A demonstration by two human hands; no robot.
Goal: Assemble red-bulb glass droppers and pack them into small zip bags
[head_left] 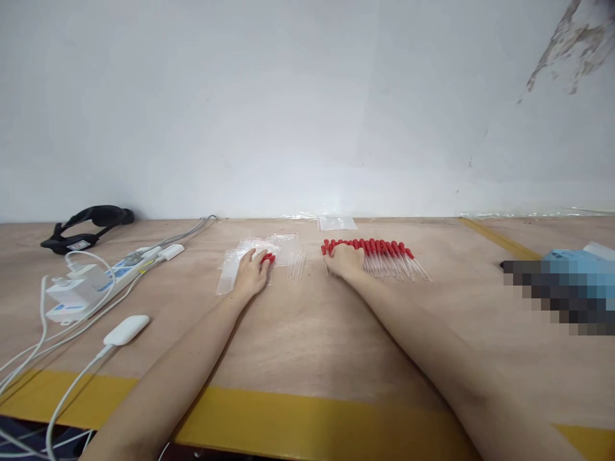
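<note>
A row of glass droppers with red rubber bulbs [384,256] lies on the wooden table [312,333], past its middle. My right hand [344,261] rests on the left end of that row, fingers curled over several droppers. My left hand [252,274] lies on clear plastic bags [230,269], its fingers closed on red-bulbed droppers [268,258]. A few clear glass tubes [296,265] lie between the two hands.
A white power strip [96,285] with plugs and white cables sits at the left, and a black strap [89,227] lies by the wall. A small clear bag [337,223] rests at the back. Yellow tape [298,416] edges the table's front. A blue object [571,269] lies at the right.
</note>
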